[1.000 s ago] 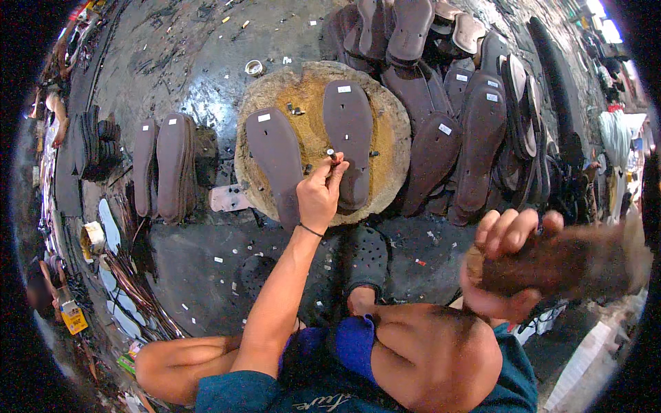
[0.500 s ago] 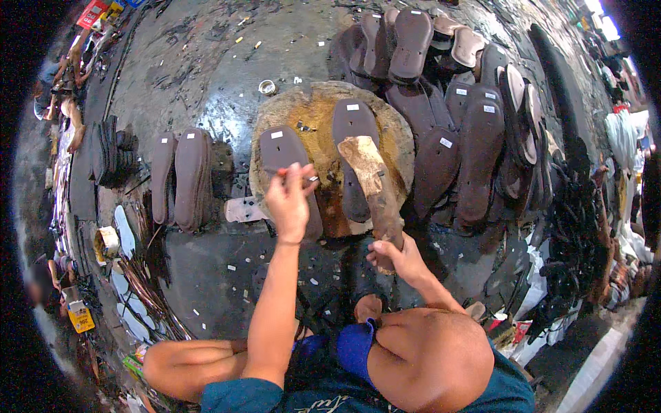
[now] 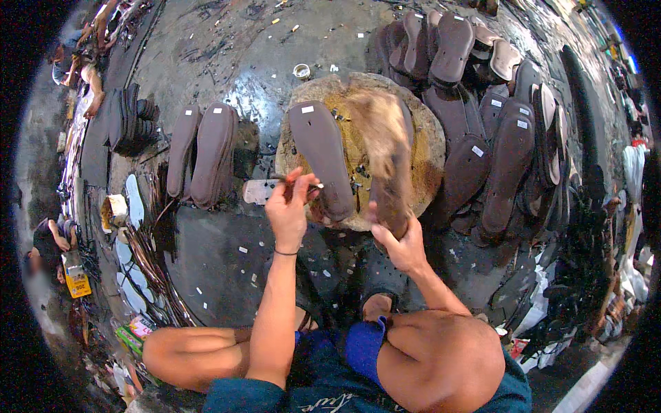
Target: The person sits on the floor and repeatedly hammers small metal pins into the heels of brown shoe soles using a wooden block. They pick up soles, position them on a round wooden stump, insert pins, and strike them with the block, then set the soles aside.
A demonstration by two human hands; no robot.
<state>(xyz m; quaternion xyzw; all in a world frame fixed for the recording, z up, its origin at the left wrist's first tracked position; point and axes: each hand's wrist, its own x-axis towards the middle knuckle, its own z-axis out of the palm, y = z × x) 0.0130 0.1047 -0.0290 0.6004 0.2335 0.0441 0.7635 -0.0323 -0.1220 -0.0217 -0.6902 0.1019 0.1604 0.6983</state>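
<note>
A round, worn wooden block (image 3: 430,168) stands before me with two brown shoe soles on it. The left sole (image 3: 320,148) lies in plain sight, with a white sticker and a small hole near its far end. My left hand (image 3: 288,219) is closed around a small, thin tool with a reddish part (image 3: 292,177), beside that sole's near end; its exact kind is unclear. My right hand (image 3: 403,246) grips a rough wooden mallet (image 3: 387,148), blurred by motion. The mallet hides most of the right sole (image 3: 407,118).
Stacked soles (image 3: 219,155) stand left of the block, with a dark pile (image 3: 127,124) farther left. A large heap of soles (image 3: 506,168) crowds the right. A small round tin (image 3: 301,71) sits beyond the block. Scraps litter the floor. Other people (image 3: 60,241) sit at far left.
The view has shifted, moving the scene rightward. My left hand has drawn back from the left sole's middle to beside its near end. The mallet has swung and is now blurred.
</note>
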